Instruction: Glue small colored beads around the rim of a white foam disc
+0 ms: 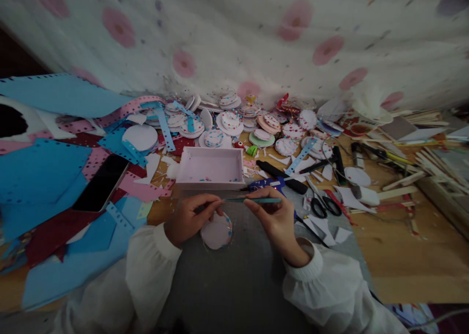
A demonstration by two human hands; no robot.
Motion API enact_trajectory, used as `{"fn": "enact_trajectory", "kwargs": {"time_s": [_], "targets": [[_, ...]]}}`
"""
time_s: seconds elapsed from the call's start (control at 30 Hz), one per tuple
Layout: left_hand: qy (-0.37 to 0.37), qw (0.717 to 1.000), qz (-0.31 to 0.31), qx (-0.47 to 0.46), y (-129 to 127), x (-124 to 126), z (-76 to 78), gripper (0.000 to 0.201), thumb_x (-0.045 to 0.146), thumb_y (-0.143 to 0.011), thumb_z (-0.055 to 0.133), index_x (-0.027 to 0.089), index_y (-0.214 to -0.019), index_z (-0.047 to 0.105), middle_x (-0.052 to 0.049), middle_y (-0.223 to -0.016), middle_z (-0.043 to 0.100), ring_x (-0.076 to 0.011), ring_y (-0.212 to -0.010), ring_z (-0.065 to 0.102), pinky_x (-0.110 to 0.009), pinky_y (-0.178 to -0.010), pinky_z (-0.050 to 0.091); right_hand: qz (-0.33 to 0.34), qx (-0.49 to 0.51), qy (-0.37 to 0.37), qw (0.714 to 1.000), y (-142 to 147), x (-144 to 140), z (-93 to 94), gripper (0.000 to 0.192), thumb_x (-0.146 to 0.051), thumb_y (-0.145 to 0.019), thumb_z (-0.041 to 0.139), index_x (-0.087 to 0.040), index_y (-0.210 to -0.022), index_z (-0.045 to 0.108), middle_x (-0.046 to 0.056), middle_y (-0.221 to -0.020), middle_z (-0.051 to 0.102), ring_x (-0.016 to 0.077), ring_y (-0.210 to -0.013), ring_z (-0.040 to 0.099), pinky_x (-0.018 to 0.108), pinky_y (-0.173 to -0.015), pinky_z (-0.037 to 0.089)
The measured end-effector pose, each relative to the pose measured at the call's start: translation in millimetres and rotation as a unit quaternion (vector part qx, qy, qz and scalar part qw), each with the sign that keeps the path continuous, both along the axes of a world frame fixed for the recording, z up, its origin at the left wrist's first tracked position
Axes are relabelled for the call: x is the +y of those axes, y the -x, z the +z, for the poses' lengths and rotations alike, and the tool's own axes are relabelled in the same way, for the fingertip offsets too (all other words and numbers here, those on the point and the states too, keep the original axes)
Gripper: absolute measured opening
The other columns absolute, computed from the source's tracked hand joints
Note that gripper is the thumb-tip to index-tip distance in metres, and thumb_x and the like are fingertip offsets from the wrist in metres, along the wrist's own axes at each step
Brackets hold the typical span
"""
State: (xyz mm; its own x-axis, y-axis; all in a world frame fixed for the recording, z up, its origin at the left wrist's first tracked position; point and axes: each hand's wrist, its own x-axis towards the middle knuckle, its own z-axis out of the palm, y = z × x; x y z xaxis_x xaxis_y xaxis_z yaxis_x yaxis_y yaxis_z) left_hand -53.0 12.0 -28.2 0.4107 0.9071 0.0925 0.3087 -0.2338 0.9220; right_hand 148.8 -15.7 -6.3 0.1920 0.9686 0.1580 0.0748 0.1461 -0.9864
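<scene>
My right hand (273, 221) pinches a pair of teal tweezers (273, 200), held nearly level with their tips pointing left. At those tips, my left hand (194, 217) has thumb and forefinger pressed together; whatever is between them is too small to make out. Just below my left fingers, a pale round disc (215, 233) with red and blue dots along its edge lies on the grey mat (234, 285). Behind both hands stands a shallow pale pink box (210, 184) with small coloured bits inside.
Several layered paper discs (230, 121) crowd the back. A blue glue gun (266, 183) and black-handled scissors (325, 206) lie to the right, with wooden sticks (436, 170) beyond. On the left are a phone (101, 185) and blue felt-like sheets (44, 177).
</scene>
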Motion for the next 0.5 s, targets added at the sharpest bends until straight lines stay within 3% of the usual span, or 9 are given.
{"fn": "enact_trajectory", "kwargs": {"time_s": [0.5], "targets": [[-0.002,1.000,0.001,-0.006,0.0,-0.3,-1.7,0.021,0.029,-0.092,0.054,0.016,-0.087,0.069,-0.002,-0.072,0.069,-0.0076,-0.054,0.057,-0.015,-0.051,0.047,0.005,-0.003,0.008,1.000,0.3,-0.2,-1.9,0.007,-0.024,-0.071,0.074,-0.020,-0.073,0.068,0.002,-0.073,0.073,0.0145,-0.064,0.067,0.023,-0.052,0.050]]}}
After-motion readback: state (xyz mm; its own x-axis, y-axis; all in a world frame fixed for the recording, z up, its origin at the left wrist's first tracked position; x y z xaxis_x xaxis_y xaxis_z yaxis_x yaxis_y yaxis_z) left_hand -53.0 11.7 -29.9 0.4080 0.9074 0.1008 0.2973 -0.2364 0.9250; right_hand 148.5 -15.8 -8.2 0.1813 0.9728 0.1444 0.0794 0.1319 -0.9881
